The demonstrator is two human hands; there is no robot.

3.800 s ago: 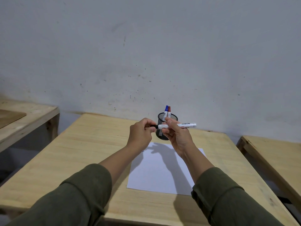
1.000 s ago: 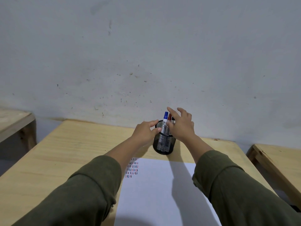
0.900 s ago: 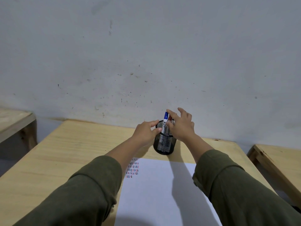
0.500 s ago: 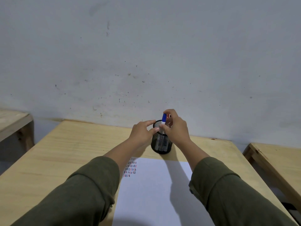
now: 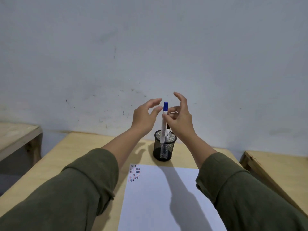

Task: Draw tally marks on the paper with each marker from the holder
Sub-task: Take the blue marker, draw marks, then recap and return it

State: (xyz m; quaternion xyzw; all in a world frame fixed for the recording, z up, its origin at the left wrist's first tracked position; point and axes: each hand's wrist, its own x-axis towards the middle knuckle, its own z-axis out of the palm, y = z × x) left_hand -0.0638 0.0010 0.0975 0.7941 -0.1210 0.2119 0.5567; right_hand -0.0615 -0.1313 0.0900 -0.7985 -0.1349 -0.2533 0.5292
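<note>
A black mesh holder [image 5: 164,150] stands on the wooden table [image 5: 75,152] just beyond a white sheet of paper [image 5: 163,197]. My right hand [image 5: 180,120] pinches a white marker with a blue cap [image 5: 164,126] upright, its lower end still inside the holder. Another marker [image 5: 168,128] shows dark behind it in the holder. My left hand [image 5: 144,118] hovers beside the blue cap with fingers spread, holding nothing. Rows of small tally marks [image 5: 134,173] in red, blue and black sit at the paper's top left corner.
A grey wall [image 5: 150,55] rises right behind the table. A second wooden table [image 5: 16,139] stands at the left and a third [image 5: 275,167] at the right, each separated by a gap.
My right hand has lifted the blue-capped marker partway up out of the holder. My left hand has let go of the holder rim and risen beside the cap, fingers spread.
</note>
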